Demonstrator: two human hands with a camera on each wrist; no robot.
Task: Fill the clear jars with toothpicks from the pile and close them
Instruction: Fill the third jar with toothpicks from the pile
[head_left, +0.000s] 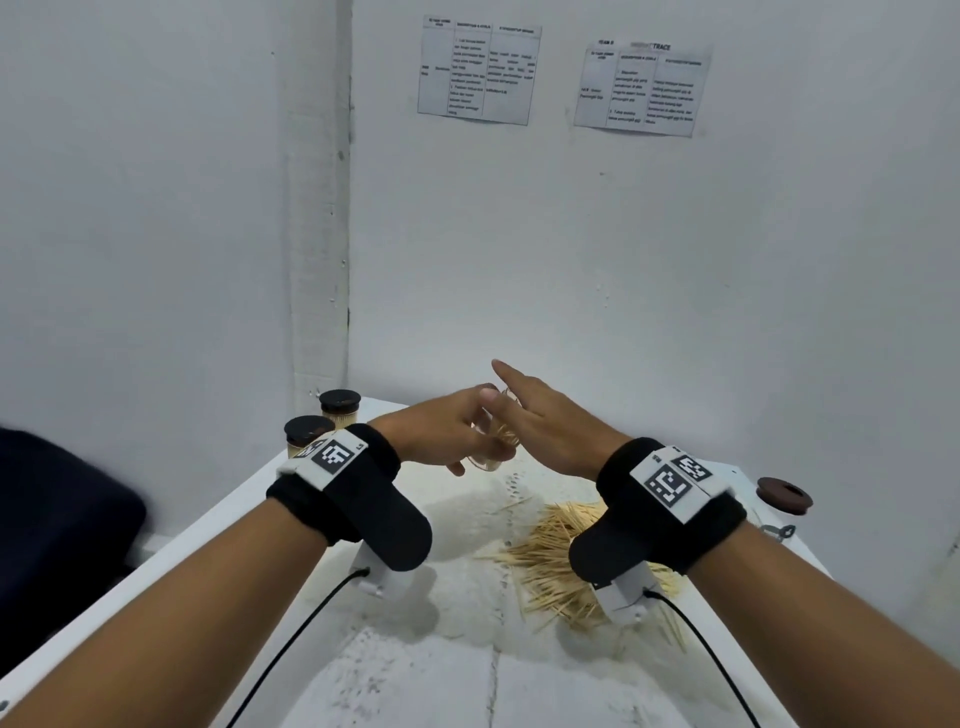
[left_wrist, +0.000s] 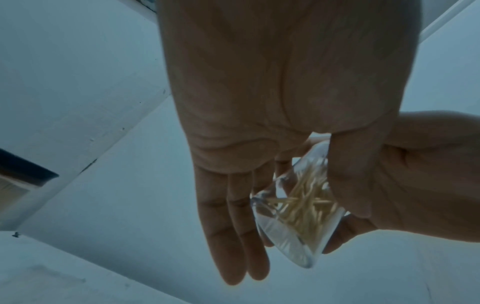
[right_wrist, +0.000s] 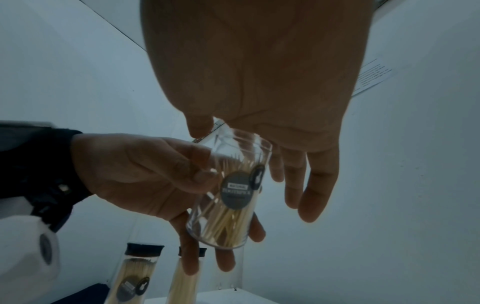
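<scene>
Holding a clear jar (head_left: 492, 441) up in the air, above the far part of the white worktop (head_left: 457, 525). Jar tilted, partly full of toothpicks (right_wrist: 228, 224), open at the top with no lid on. Round grey sticker (right_wrist: 235, 193) on its side. Left hand (head_left: 441, 431) gripping the jar, fingers (right_wrist: 197, 164) and thumb curled round the glass. Right hand (head_left: 545, 415) pressed flat against the jar's open mouth, fingers (right_wrist: 311, 185) straight and spread, holding nothing, one finger pointing up.

Lying below and a little to the right, a loose pile of toothpicks (head_left: 561, 551) on the worktop, partly hidden by the right wrist. Sitting near the right edge of the worktop, well apart from the jar, a dark round lid (head_left: 784, 496). Standing upright at the far left corner, just beside each other, two more jars (head_left: 309, 436) full of toothpicks, each closed with a dark lid.

Wrapped round both wrists, black bands (head_left: 670, 499) with black-and-white square tags and small white cameras with thin black cables. Stuck on the white wall behind, two printed paper sheets (head_left: 478, 70). Showing at the left edge, something dark and blurry (head_left: 57, 525), cannot tell what.
</scene>
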